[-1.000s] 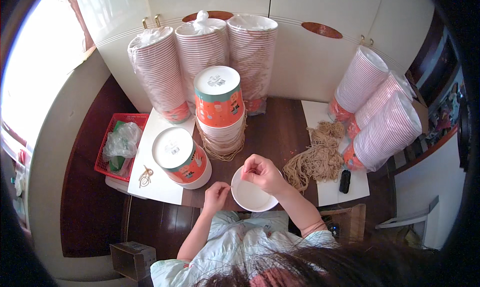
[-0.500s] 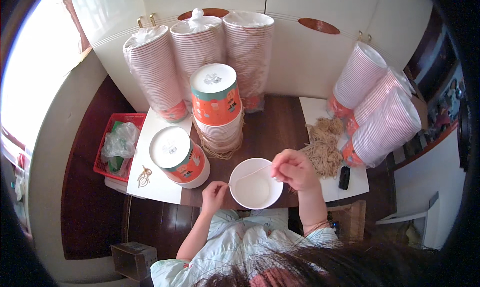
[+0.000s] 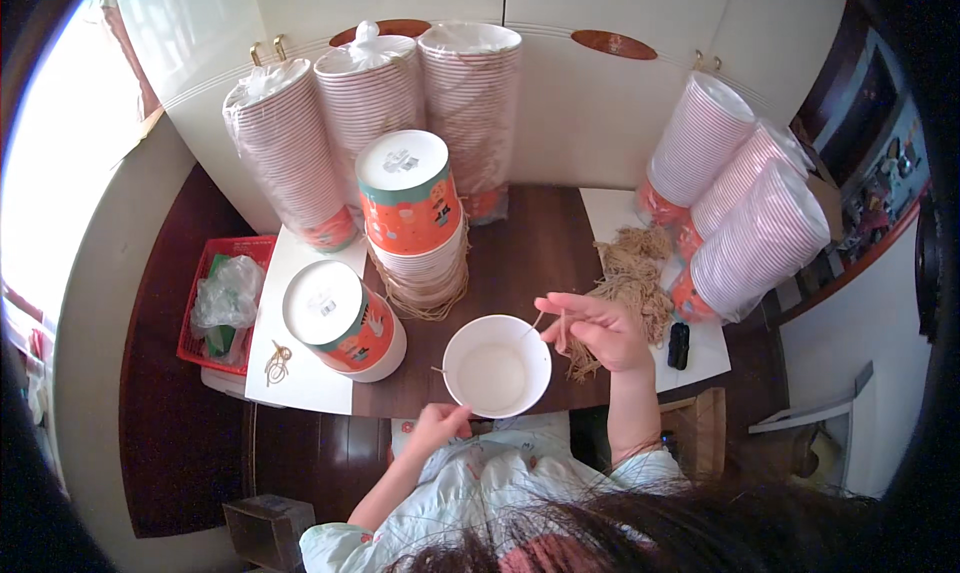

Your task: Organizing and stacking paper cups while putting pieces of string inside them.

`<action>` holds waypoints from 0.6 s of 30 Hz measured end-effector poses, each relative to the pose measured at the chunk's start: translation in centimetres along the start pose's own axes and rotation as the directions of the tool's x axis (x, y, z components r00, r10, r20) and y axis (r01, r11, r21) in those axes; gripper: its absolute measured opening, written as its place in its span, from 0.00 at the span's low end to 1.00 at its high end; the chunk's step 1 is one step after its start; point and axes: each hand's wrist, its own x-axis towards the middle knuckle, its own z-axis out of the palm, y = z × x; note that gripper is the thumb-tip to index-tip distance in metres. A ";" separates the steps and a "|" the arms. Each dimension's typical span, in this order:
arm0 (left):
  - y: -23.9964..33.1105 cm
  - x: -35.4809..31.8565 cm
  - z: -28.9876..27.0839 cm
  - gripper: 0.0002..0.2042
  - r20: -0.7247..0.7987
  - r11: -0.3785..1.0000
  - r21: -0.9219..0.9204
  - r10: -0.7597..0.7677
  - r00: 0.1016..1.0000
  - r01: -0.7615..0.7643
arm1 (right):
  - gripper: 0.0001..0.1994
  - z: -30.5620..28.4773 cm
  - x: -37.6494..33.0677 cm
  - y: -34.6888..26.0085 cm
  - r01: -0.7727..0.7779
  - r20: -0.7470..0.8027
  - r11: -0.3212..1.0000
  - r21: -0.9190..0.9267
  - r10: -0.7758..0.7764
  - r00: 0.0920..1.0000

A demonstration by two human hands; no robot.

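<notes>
Left hand (image 3: 438,430) is sitting nearer the body than right hand (image 3: 608,335).
Left fingers (image 3: 461,419) are lying curled; right fingers (image 3: 578,303) are pointing leftward.

The brown-and-white table (image 3: 535,248) bears upturned buckets (image 3: 345,318), wrapped stacks (image 3: 472,113), tan cords (image 3: 645,291) and a black object (image 3: 678,345).

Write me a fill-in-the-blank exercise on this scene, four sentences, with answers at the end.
1. Nearest the tan twine pile is the person's ____ hand.
2. A short twine end sticks out on the ____ side of the open white tub.
3. The basket holding a clear plastic bag is coloured ____.
4. The plastic-wrapped stacks on the table's right number ____.

Missing words: right; left; red; three.
</notes>
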 end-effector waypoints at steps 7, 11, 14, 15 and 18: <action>0.7 1.5 -0.5 0.15 -0.143 1.000 0.011 -0.021 0.990 0.023 | 0.21 0.7 0.5 2.7 -0.145 0.030 0.986 -0.078 0.147 0.989; 2.8 1.4 -1.4 0.12 -0.243 0.851 0.486 0.352 0.904 -0.200 | 0.19 1.0 0.2 4.5 -0.195 -0.041 0.979 -0.053 0.193 0.980; 5.4 1.0 -1.3 0.13 -0.270 0.720 0.662 0.487 0.830 -0.207 | 0.14 1.4 0.0 6.3 -0.240 -0.093 0.960 -0.143 0.228 0.969; 5.3 1.4 -1.5 0.13 -0.263 0.663 0.714 0.550 0.793 -0.223 | 0.14 1.3 -0.2 7.3 -0.245 -0.091 0.959 -0.141 0.234 0.968; 6.4 1.6 -1.8 0.13 -0.247 0.571 0.793 0.621 0.744 -0.212 | 0.10 1.0 -0.5 9.5 -0.206 -0.129 0.902 -0.379 0.169 0.977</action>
